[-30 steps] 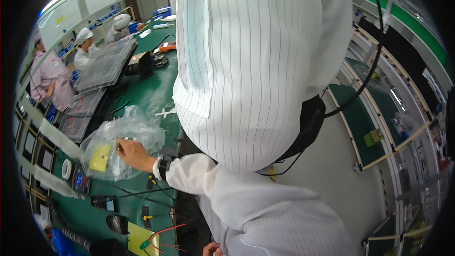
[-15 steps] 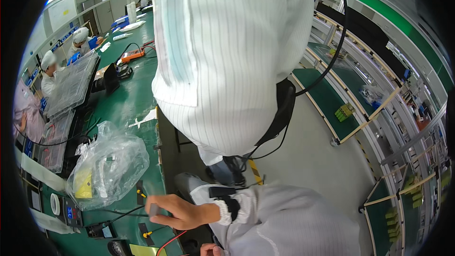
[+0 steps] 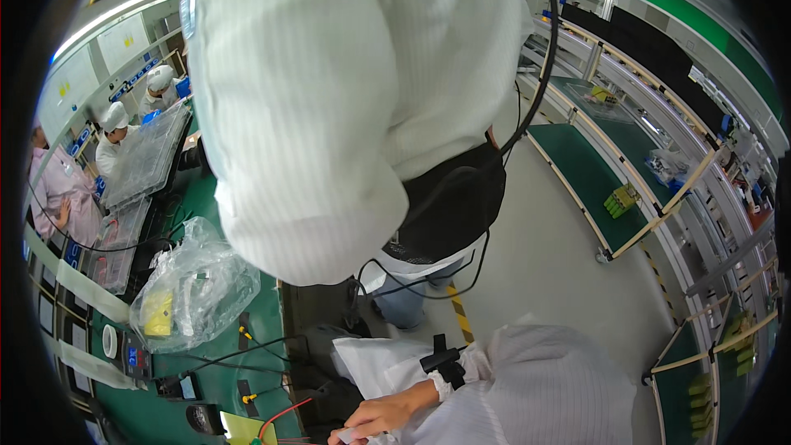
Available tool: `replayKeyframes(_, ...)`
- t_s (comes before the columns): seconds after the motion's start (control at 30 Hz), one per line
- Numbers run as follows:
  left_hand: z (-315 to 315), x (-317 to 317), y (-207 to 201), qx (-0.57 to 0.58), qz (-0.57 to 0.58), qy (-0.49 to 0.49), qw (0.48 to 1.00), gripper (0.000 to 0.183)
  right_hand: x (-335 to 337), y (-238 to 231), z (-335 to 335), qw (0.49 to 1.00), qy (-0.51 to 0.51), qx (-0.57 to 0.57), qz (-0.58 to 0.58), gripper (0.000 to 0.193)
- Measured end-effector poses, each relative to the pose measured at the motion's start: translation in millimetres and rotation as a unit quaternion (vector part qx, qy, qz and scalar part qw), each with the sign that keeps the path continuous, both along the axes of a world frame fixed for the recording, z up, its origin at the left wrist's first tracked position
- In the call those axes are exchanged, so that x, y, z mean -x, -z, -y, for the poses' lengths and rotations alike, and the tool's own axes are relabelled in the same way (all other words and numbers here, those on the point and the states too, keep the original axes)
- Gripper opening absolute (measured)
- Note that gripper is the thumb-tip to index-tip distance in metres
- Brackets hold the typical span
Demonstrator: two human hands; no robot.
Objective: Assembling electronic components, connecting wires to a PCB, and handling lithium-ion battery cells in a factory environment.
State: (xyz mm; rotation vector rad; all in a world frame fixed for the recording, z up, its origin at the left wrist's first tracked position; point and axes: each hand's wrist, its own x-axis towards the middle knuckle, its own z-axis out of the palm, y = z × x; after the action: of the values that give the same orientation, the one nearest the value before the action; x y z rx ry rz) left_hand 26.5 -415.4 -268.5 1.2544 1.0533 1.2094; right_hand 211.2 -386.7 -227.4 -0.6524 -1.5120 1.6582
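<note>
Your left hand (image 3: 375,420) sits at the bottom edge of the view, well below and to the right of the clear plastic bag (image 3: 194,288). Its fingers curl around a small white object (image 3: 350,435), pinching it; what the object is cannot be told. Your right hand is out of view. The bag lies crumpled on the green surface (image 3: 264,321), a yellow piece (image 3: 158,315) inside it. Below the bag run black cables (image 3: 239,354) and a red wire (image 3: 280,419). A person in a white striped coat (image 3: 346,99) stands right of the bag, close to you.
</note>
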Motion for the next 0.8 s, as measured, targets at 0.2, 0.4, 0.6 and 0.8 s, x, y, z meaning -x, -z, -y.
replayKeyframes(0.2,22,1,20,-0.015,0.008,-0.021,1.0,0.017,-2,18,13,0.984,-0.124,0.117,-0.055,0.046)
replayKeyframes(0.4,21,2,21,-0.092,-0.145,0.032,0.985,0.022,-10,33,22,0.979,-0.136,0.13,-0.084,0.042)
replayKeyframes(0.6,25,-3,17,-0.036,-0.131,0.076,0.988,0.021,-17,38,33,0.987,-0.119,0.078,-0.07,0.041)
replayKeyframes(0.8,18,-4,17,-0.376,-0.292,0.077,0.876,0.023,-18,37,35,0.983,-0.127,0.115,-0.072,0.048)
